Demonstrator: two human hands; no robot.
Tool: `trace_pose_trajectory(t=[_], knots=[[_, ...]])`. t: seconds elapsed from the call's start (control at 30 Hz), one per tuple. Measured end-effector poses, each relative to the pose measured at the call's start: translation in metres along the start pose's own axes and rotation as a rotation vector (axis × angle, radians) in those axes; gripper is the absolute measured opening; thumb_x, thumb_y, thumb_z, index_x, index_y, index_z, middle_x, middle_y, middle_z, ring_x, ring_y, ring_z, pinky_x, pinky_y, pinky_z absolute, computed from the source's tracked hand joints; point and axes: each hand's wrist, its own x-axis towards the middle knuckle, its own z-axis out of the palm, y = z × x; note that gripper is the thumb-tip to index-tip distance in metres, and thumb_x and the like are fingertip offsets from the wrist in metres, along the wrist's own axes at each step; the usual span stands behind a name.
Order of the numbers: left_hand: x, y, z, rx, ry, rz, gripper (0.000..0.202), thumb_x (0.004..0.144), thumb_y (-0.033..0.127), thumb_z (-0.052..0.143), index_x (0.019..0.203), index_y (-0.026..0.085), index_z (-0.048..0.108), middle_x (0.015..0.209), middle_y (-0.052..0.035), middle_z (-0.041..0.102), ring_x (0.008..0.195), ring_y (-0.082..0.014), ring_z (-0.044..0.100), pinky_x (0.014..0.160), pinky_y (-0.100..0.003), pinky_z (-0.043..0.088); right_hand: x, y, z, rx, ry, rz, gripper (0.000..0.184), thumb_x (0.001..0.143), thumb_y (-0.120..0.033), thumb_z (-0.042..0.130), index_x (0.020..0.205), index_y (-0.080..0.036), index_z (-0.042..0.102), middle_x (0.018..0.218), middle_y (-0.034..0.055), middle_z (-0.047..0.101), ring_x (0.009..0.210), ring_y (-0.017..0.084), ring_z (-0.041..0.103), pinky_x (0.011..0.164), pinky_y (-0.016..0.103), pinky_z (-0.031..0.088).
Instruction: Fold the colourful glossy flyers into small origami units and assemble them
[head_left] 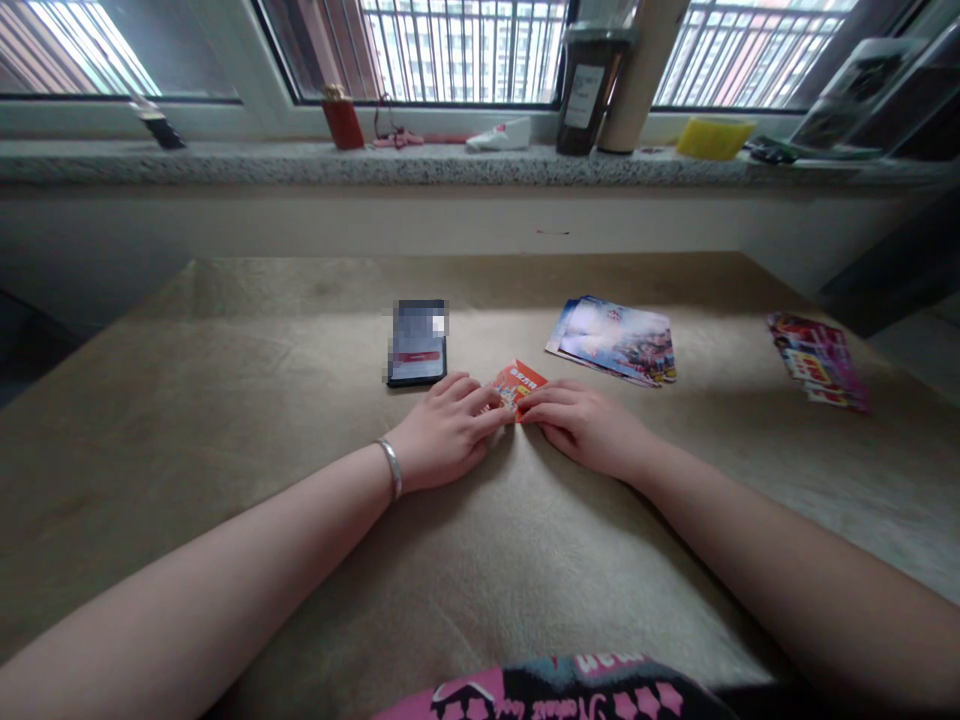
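Note:
A small red-and-orange folded paper lies on the beige table cover in the middle. My left hand and my right hand meet at its near edge, fingers curled and pressing down on it from both sides. A silver bracelet sits on my left wrist. A black phone lies just beyond my left hand, screen up.
A stack of colourful printed sheets lies right of centre, and a pink printed sheet further right. On the stone windowsill stand a red cup, a dark container, a yellow sponge and other small items.

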Motion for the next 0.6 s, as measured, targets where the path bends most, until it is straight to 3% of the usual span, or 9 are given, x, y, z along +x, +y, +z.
trace_pose_trajectory(t=[0.33,0.6], knots=[[-0.0004,-0.0022,0.0009,0.084,-0.014,0.034,0.038,0.088,0.029,0.047,0.126,0.03,0.051,0.117,-0.0037,0.053,0.104,-0.0224,0.045,0.105,-0.044,0.027,0.0,0.001,0.001,-0.129,-0.04,-0.032,0.027,0.086,-0.014,0.047,0.103,-0.02,0.068,0.108,0.0081,0.067,0.093,0.021,0.058,0.08,0.036,0.049],[-0.0007,-0.0021,-0.0028,0.079,-0.037,0.05,0.036,0.086,0.028,0.048,0.122,0.026,0.053,0.115,-0.0044,0.055,0.103,-0.023,0.046,0.101,-0.041,0.031,-0.0029,0.0031,-0.0008,-0.166,-0.057,-0.029,0.028,0.085,-0.014,0.047,0.103,-0.02,0.068,0.104,0.0091,0.066,0.094,0.021,0.056,0.079,0.034,0.046]])
